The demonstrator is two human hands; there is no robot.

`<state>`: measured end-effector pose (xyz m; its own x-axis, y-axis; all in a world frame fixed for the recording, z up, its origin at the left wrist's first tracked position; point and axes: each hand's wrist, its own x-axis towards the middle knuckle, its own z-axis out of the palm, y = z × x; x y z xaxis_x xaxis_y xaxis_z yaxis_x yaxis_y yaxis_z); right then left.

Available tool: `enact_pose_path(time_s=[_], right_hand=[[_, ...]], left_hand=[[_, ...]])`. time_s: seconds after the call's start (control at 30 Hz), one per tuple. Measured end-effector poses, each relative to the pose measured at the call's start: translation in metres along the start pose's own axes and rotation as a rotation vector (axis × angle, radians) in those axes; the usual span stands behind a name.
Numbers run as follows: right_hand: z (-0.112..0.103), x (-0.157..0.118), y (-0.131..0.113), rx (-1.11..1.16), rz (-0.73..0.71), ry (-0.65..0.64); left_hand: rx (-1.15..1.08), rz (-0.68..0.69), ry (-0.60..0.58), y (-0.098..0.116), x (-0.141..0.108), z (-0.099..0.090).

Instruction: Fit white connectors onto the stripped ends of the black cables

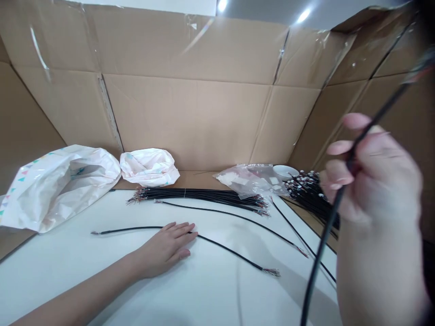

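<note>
My left hand [170, 246] lies flat on the white table, its fingers resting over a black cable [226, 248] with stripped wire ends. Raised close to the camera at the right, my right hand [370, 167] is closed around another black cable [322, 246]. That cable runs from the upper right down past the bottom edge, and its upper wire end is blurred. Behind my left hand a third black cable [217, 210] stretches across the table. One more black cable [295, 228] lies slantwise on the right, partly hidden by my right hand.
A tied bundle of black cables [200, 194] lies along the table's back edge. Two white plastic bags [97, 181] stand at the back left. A clear bag [249, 179], a white bowl [285, 172] and cables with white connectors [307, 190] sit back right. Cardboard walls [190, 113] enclose the table.
</note>
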<state>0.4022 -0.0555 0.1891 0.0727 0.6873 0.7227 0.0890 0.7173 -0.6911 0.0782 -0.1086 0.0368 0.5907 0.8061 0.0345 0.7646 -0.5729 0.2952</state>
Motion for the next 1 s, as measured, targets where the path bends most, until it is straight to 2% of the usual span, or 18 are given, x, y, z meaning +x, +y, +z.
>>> enact_pose_path(time_s=[0.07, 0.13, 0.23, 0.33, 0.4, 0.53, 0.67, 0.77, 0.87, 0.93, 1.0], right_hand=[[0.015, -0.002, -0.002, 0.303, 0.153, -0.113], [0.026, -0.005, 0.0, 0.437, 0.261, -0.232], [0.036, -0.006, 0.004, 0.435, 0.336, -0.324], [0.037, -0.002, 0.005, 0.375, 0.364, -0.376], [0.03, 0.006, 0.001, 0.327, 0.328, -0.366], [0.004, 0.03, -0.016, 0.244, 0.232, -0.233], [-0.009, 0.035, -0.027, 0.166, 0.311, -0.235], [0.005, 0.007, -0.018, 0.191, 0.487, -0.317], [0.038, -0.042, 0.003, 0.274, 0.75, -0.427], [0.066, -0.077, 0.02, 0.374, 0.925, -0.518], [0.094, -0.106, 0.038, 0.49, 1.05, -0.583]], left_hand=[[0.034, -0.022, -0.064, -0.016, 0.008, 0.006], [0.059, -0.042, -0.095, -0.027, 0.016, 0.009], [0.091, -0.056, -0.093, -0.037, 0.03, 0.009], [0.114, -0.023, -0.088, -0.046, 0.043, 0.007], [0.127, -0.008, -0.09, -0.052, 0.05, 0.006], [0.144, -0.006, -0.088, -0.061, 0.059, 0.007], [0.144, -0.025, -0.065, -0.066, 0.065, 0.007], [0.126, -0.001, 0.027, -0.069, 0.066, 0.006], [0.041, 0.072, 0.197, -0.064, 0.061, 0.006], [-0.106, 0.109, 0.321, -0.055, 0.057, 0.008], [-0.372, 0.074, 0.434, -0.041, 0.053, 0.012]])
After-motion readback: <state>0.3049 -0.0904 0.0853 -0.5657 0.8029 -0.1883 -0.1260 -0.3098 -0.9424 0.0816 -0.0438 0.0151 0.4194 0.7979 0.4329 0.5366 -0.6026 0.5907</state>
